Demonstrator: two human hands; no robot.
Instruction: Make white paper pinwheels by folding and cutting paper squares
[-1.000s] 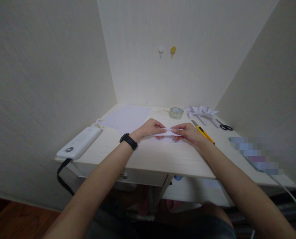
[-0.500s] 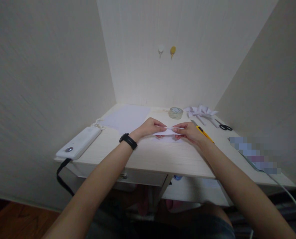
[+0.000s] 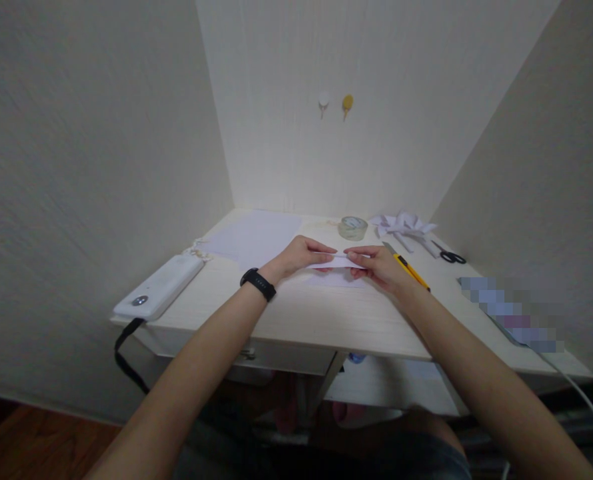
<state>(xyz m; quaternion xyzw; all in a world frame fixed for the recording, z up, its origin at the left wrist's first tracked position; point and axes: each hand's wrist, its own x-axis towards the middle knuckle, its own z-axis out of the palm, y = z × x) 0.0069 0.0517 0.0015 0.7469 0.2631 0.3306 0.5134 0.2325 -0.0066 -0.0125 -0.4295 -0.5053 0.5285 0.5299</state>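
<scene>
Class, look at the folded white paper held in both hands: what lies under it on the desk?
Under the folded paper lies another pale sheet on the desk. The left hand and right hand cover its ends.

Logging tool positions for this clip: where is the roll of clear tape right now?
In the head view the tape roll sits at the back of the desk, right of centre, between the white paper sheets and the folded paper pieces.

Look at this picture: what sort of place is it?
Probably a home craft desk in a wall corner: tape roll, yellow utility knife and scissors lie there, with folded paper shapes.
</scene>
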